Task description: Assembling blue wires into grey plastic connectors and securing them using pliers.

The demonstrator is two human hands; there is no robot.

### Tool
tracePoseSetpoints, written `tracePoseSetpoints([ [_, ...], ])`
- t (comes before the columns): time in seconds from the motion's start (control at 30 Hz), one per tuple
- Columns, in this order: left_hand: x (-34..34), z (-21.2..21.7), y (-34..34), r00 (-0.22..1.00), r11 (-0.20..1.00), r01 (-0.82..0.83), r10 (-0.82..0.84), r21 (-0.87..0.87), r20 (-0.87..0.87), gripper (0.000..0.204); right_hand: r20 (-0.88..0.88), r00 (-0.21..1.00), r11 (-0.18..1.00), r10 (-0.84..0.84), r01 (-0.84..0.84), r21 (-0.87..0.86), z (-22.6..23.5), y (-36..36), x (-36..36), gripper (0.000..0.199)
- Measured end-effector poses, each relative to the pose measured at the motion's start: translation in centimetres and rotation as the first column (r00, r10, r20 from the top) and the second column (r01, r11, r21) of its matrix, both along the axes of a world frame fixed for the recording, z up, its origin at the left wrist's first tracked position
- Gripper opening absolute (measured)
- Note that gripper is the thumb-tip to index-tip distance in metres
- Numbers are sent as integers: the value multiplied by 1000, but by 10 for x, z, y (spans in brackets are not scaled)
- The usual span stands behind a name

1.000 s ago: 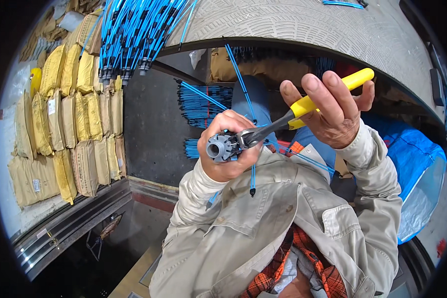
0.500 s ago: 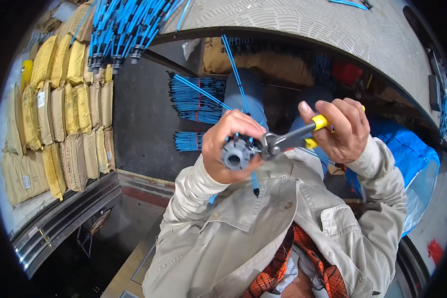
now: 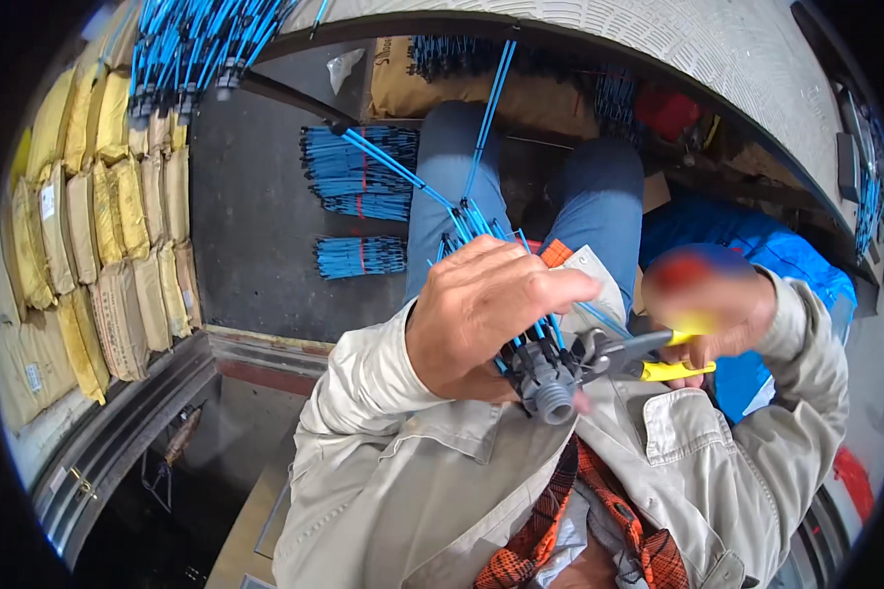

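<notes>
Table point(image 3: 648, 27): arching across the upper edge, grey and textured.
Wrapped packages point(image 3: 118, 211): stacked in rows at the left.
Blue sheeting point(image 3: 737, 231): lying crumpled at the right.
Blue rods point(image 3: 473, 214): splayed over the lap, gathered at the near end.
Left hand point(image 3: 491, 304): wrapping the gathered rods with curled fingers.
Right hand point(image 3: 737, 319): gripping yellow handles with bent fingers (partly blurred).
Pliers point(image 3: 631, 355): set at the fitting's right side.
Grey fitting point(image 3: 545, 385): capping the rods below the left hand, threaded end downward.

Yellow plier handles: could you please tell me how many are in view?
2: the upper handle and the lower handle, both at the right hand, which partly hides them.
</notes>
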State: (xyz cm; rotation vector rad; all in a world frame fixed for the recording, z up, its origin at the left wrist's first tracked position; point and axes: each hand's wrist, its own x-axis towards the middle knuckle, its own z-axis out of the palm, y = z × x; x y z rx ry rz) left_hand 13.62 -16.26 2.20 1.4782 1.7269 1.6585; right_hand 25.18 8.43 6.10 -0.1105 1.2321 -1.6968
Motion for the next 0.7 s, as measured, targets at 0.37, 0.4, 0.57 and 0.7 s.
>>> tracePoseSetpoints([
  [0.37,-31,-7,-6,980,991,44,-67,125,188,49,-898,436,875,50,414,250,21,-31,-27,47],
  [0.4,-30,-8,-5,975,991,14,-43,134,216,49,-936,318,826,147,481,293,18,-33,-24,49],
  [0.57,-35,-5,-2,964,993,57,-81,104,251,51,-604,780,912,-164,353,208,12,-18,-24,53],
  [0.7,-36,-5,-3,959,988,128,-145,85,244,52,123,963,937,-239,262,-230,6,-8,-32,52],
])
